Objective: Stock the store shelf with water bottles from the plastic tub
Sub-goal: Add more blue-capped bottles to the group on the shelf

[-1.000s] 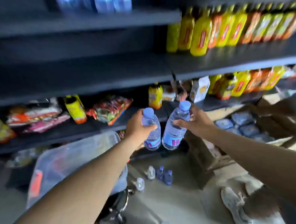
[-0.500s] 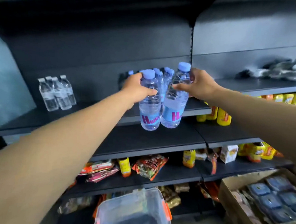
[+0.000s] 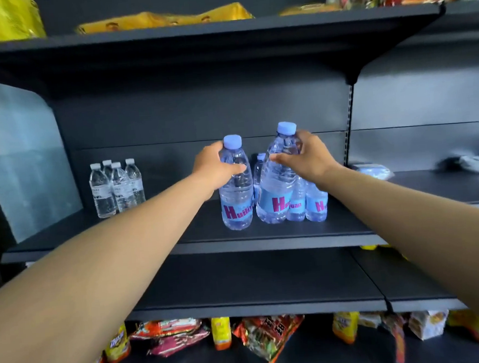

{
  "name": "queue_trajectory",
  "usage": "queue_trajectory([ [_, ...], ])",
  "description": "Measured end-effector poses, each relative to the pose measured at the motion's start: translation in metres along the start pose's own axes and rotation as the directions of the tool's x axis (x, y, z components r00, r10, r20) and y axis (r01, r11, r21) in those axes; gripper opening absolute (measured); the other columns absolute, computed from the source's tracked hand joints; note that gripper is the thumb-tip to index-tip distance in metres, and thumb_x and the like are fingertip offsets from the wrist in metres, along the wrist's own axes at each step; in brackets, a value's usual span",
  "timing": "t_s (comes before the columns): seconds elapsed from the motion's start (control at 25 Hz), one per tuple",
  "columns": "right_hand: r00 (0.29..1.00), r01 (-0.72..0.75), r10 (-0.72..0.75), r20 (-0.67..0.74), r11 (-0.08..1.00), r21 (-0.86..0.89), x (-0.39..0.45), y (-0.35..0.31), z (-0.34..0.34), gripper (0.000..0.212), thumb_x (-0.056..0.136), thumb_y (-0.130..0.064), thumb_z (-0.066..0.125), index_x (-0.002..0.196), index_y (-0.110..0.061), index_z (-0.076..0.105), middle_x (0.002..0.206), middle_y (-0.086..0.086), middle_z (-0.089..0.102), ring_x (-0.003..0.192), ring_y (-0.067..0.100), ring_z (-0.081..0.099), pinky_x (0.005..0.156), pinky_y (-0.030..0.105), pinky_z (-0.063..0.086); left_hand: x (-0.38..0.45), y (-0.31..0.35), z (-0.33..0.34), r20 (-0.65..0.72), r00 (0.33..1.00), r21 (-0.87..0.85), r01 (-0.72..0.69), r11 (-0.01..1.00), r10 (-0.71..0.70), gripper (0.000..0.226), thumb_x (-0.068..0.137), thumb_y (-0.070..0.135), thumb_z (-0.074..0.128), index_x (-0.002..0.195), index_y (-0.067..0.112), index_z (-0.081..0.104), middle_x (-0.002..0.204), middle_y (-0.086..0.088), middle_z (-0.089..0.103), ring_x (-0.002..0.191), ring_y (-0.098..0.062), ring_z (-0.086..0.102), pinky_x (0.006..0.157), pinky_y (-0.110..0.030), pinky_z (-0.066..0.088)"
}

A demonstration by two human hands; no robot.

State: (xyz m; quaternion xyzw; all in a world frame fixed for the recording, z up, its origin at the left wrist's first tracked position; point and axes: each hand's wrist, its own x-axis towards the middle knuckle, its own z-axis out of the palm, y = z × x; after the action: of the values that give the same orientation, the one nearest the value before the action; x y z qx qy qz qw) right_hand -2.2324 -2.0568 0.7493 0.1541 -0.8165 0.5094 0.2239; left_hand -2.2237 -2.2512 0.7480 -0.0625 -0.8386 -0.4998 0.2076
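1. Left hand (image 3: 214,166): fingers and thumb curled round the shoulder of a blue-capped water bottle (image 3: 235,187); that bottle upright, its base on or just above the dark shelf (image 3: 264,233), contact not certain.
2. Right hand (image 3: 307,156): gripping the neck and shoulder of a second blue-capped bottle (image 3: 275,184); this bottle tilted slightly, cap leaning right, base at the shelf, just right of the first.
3. Stocked bottles (image 3: 316,201): same blue label with pink lettering; standing on the same shelf behind and right of the right-hand bottle, touching it; one more cap shows between the two held bottles.
4. White-capped clear bottles (image 3: 115,187): four, upright, in a tight group on the left part of the same shelf, well apart from the hands.
5. Plastic tub: not in view.
6. Shelf above: yellow packets (image 3: 164,18).
7. Lowest visible shelf: snack bags (image 3: 266,338) and small yellow bottles (image 3: 221,333).
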Motion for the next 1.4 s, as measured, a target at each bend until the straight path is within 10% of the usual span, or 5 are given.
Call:
queue_trajectory([
  [0.64, 0.957, -0.229, 0.253, 0.141, 0.959, -0.167, 0.157, 0.170, 0.108, 0.068, 0.086, -0.023, 0.069, 0.142, -0.008, 0.034, 0.144, 0.009, 0.045, 0.130, 0.028, 0.044, 0.099, 0.032, 0.037, 0.185, -0.155, 0.089, 0.083, 0.979, 0.066, 0.183, 0.981, -0.188, 0.052, 0.078, 0.013, 0.074, 0.126, 0.017, 0.055, 0.118, -0.001, 0.064, 0.106, -0.020, 0.061, 0.092, -0.034, 0.050],
  [0.8, 0.953, -0.272, 0.286, 0.096, 0.953, -0.135, 0.171, 0.188, 0.124, 0.065, 0.087, -0.022, 0.067, 0.142, -0.010, 0.033, 0.142, 0.009, 0.047, 0.098, 0.024, 0.056, 0.086, 0.031, 0.040, 0.210, -0.178, 0.100, 0.106, 0.975, -0.023, 0.201, 0.979, -0.198, 0.049, 0.080, 0.012, 0.072, 0.126, 0.016, 0.056, 0.118, -0.002, 0.064, 0.105, -0.019, 0.061, 0.091, -0.033, 0.049],
  [1.0, 0.952, -0.288, 0.298, 0.061, 0.948, -0.135, 0.180, 0.198, 0.134, 0.066, 0.091, -0.022, 0.061, 0.146, -0.012, 0.027, 0.149, 0.004, 0.039, 0.135, 0.024, 0.039, 0.101, 0.029, 0.034, 0.234, -0.189, 0.116, 0.173, 0.973, -0.088, 0.168, 0.982, -0.151, 0.045, 0.084, 0.012, 0.067, 0.127, 0.018, 0.055, 0.116, 0.001, 0.063, 0.103, -0.016, 0.061, 0.083, -0.028, 0.046],
  [1.4, 0.926, -0.365, 0.377, 0.003, 0.899, -0.242, 0.196, 0.198, 0.135, 0.070, 0.082, -0.030, 0.072, 0.138, -0.009, 0.035, 0.143, 0.007, 0.045, 0.125, 0.025, 0.048, 0.084, 0.026, 0.037, 0.248, -0.197, 0.124, 0.128, 0.987, -0.015, 0.099, 0.995, -0.097, 0.045, 0.079, 0.016, 0.073, 0.120, 0.016, 0.056, 0.114, -0.001, 0.064, 0.102, -0.019, 0.061, 0.085, -0.031, 0.049],
])
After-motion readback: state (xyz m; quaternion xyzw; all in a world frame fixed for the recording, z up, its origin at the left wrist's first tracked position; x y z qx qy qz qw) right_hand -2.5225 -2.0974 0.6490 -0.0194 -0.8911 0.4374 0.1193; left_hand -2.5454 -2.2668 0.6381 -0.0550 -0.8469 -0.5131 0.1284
